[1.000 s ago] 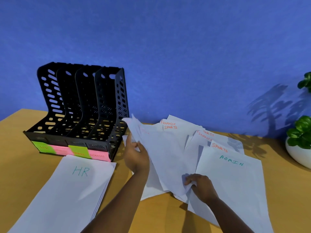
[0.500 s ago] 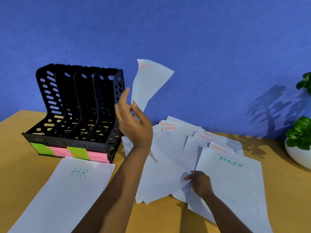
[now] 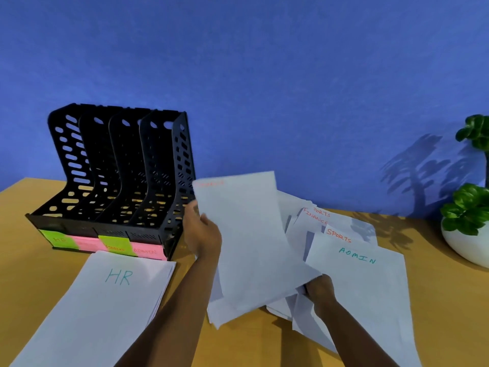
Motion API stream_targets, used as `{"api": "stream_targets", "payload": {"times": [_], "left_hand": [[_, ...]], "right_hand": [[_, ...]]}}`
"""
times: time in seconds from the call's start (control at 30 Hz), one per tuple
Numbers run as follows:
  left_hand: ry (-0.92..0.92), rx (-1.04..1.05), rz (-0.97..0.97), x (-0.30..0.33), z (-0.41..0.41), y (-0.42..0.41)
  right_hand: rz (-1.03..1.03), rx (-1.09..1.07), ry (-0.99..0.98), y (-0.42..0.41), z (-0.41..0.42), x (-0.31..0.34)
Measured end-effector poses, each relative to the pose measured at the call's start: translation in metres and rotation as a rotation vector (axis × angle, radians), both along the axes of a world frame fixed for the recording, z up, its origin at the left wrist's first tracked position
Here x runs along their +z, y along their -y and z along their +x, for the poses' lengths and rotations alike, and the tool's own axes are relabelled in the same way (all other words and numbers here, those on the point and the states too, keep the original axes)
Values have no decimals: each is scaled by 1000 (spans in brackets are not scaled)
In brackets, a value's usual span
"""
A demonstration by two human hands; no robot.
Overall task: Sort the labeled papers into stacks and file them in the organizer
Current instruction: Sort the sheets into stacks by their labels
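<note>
My left hand (image 3: 202,234) grips the left edge of a white sheet (image 3: 246,234) with blurred red lettering at its top, holding it over the loose paper pile. My right hand (image 3: 318,290) pinches the lower edges of sheets in that pile, beside the sheet marked ADMIN (image 3: 365,287). Sheets marked SPORTS (image 3: 340,235) and FINANCE (image 3: 315,219) fan out behind. A stack topped HR (image 3: 105,308) lies at the front left. The black four-slot organizer (image 3: 119,176) stands behind it, with green and pink labels (image 3: 116,246) along its front.
A white pot with a green plant (image 3: 468,234) sits at the right edge of the wooden table (image 3: 436,300). A blue wall rises just behind the table.
My left hand lifted a sheet high out of the pile, then brought it down flat over the pile. My right hand stayed on the papers' lower edge.
</note>
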State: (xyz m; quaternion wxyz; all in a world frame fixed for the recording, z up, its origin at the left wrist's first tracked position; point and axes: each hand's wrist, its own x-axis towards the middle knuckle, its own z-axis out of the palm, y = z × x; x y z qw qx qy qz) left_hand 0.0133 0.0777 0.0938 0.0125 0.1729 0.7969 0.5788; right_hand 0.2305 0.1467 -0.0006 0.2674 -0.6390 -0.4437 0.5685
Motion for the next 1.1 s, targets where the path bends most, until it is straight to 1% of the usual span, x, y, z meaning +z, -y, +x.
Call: {"api": "stream_targets", "payload": {"times": [0.1,0.17,0.23,0.33,0.47,0.57,0.63,0.7,0.77,0.83,0.87,0.9,0.93,1.03,1.1], "left_hand": [[78,-50,-212,-36,-10,13],[76,-102,-309,-54,-14,21],[75,-136,-351,-66,-14,26],[150,-190,-364,-80,-11,33],[231,-265,-398,-92,-13,40],[312,-268,-341,-94,-17,42],[389,-250,-276,-92,-20,41],[469,-229,-206,-90,-21,40],[518,-214,-167,-91,-23,39],[609,-256,-138,-93,-28,39],[682,-296,-108,-93,-29,40],[743,-332,-76,-93,-29,42],[764,-354,-59,-92,-28,43],[675,-367,-77,-97,-29,46],[622,-358,-154,-99,-32,48]], "right_hand": [[-139,-78,-184,-1,-4,10],[-183,-72,-233,0,-5,17],[-178,21,-204,2,-6,22],[-170,233,-144,9,-8,27],[-80,353,-73,14,-16,29],[3,394,-20,13,-21,34],[5,401,-36,11,-22,35],[-43,395,-108,10,-20,35],[-73,376,-247,10,-17,35],[-96,353,-358,11,-16,32],[-100,354,-353,11,-18,29],[-96,364,-295,12,-20,27],[-83,384,-192,12,-22,24],[-30,425,123,10,-30,18],[139,414,296,8,-31,17]]}}
